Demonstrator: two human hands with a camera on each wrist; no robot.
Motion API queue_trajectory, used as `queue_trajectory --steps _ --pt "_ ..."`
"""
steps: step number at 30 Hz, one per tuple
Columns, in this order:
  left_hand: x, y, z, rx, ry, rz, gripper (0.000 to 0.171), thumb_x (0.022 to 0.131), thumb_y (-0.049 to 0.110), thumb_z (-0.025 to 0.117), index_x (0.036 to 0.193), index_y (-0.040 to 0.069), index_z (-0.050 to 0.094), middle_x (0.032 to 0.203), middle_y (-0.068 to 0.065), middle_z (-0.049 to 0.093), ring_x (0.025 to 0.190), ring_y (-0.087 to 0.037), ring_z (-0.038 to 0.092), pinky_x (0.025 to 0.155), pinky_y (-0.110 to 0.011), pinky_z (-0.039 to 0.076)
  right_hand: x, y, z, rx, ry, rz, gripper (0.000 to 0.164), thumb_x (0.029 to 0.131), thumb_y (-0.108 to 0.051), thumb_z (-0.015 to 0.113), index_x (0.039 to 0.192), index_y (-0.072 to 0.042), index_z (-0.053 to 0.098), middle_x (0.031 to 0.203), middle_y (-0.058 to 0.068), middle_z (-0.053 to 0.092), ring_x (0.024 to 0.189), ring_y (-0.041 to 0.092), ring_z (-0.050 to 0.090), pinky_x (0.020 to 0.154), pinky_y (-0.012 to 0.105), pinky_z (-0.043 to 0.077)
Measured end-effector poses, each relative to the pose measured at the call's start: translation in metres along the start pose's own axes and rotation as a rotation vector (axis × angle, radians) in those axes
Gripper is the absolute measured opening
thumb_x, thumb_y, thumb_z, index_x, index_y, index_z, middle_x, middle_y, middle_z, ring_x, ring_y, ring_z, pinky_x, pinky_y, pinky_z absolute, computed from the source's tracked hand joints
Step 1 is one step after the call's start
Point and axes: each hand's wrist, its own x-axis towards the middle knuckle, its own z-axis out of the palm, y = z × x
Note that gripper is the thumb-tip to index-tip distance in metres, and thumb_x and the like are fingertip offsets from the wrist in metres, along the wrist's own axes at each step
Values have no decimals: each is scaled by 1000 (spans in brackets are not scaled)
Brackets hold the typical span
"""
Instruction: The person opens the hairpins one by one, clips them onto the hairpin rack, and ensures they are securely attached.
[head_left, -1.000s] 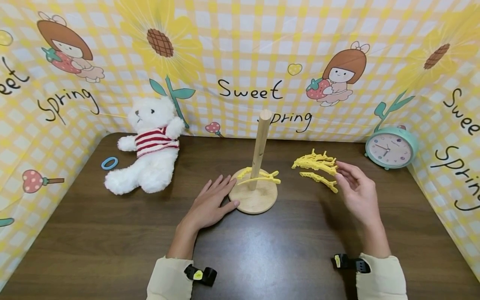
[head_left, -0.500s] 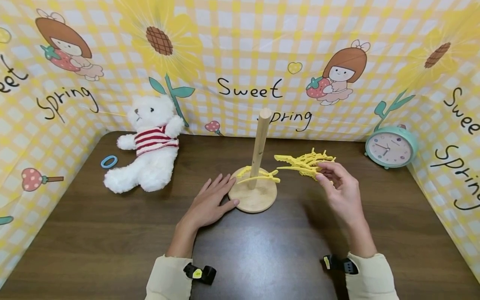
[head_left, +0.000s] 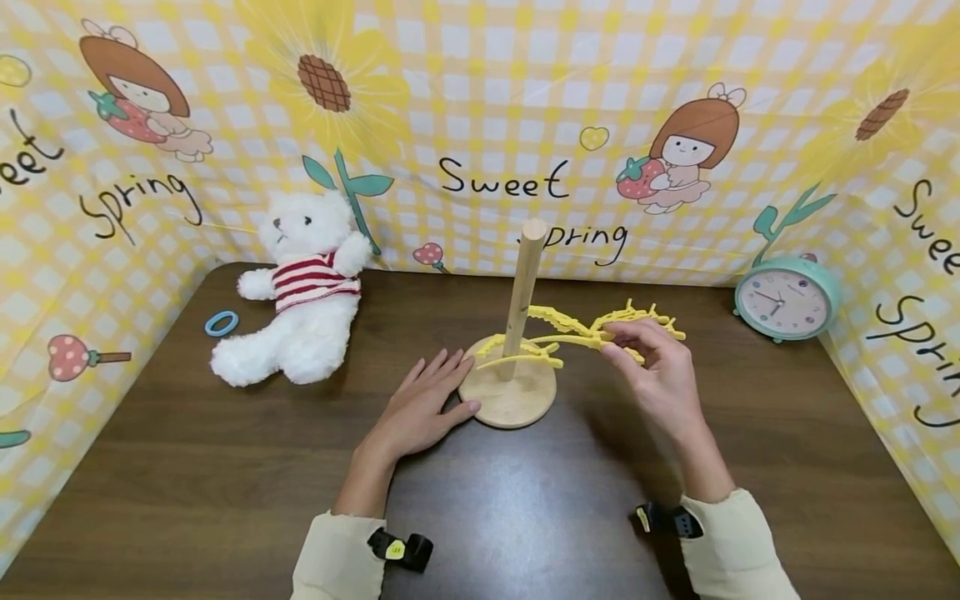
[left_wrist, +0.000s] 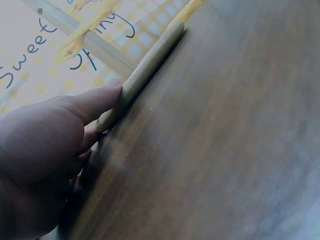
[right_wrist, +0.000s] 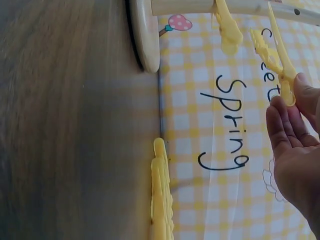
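My right hand [head_left: 652,371] pinches the short end of a long yellow clip [head_left: 588,341], one arm smooth and the other toothed. Its arms are spread apart and point left, their tips close to the wooden post [head_left: 521,300]. Another yellow clip [head_left: 536,359] hangs low on the post, one arm on each side of it. My left hand [head_left: 423,408] lies flat with straight fingers, its fingertips and thumb at the rim of the post's round base [head_left: 513,408]. Several more yellow clips [right_wrist: 160,190] lie on the table, partly behind my right hand in the head view.
A white teddy bear [head_left: 315,333] in a striped shirt leans at the back left, with a blue ring [head_left: 222,323] beside it. At the back right stands a mint alarm clock [head_left: 786,300]. A printed yellow-checked cloth [head_left: 480,108] encloses the table [head_left: 187,467].
My right hand has moved left toward the post with the clip, whose arms have gone from closed to spread wide. The left hand has stayed at the base.
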Motion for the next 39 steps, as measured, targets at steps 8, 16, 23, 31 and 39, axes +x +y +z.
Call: queue_trajectory --steps 8,16,23,31,39 --pt "-2 -1 0 -4 0 -8 72 103 48 55 161 15 29 165 -10 25 155 -27 12 123 -49 3 6 -4 11 -35 -12 -21 26 80 20 74 103 8 75 93 16 69 87 9 61 80 16 52" --pt "-1 -1 0 -1 8 -2 72 103 49 55 161 16 29 165 -9 26 155 -27 12 123 -49 3 13 -5 18 -18 -6 -37 25 77 20 77 100 7 77 87 15 70 82 9 62 70 15 52" --pt "0 -1 -1 5 5 -5 72 103 48 55 161 16 28 165 -9 25 155 -26 11 123 -48 2 18 -5 25 13 -31 -57 26 76 22 77 99 9 76 85 16 68 80 9 61 71 16 53" --pt "1 1 -2 6 3 -1 72 103 49 55 161 16 28 165 -9 25 155 -26 12 123 -49 2 20 -4 32 65 -61 -44 23 80 18 75 100 8 76 84 15 67 80 11 60 73 18 53" --pt "0 1 0 2 -1 -6 71 103 48 54 162 17 28 166 -8 25 155 -25 12 123 -48 2 19 -3 36 35 -76 -22 21 83 14 75 103 6 77 85 12 67 81 13 59 74 18 52"
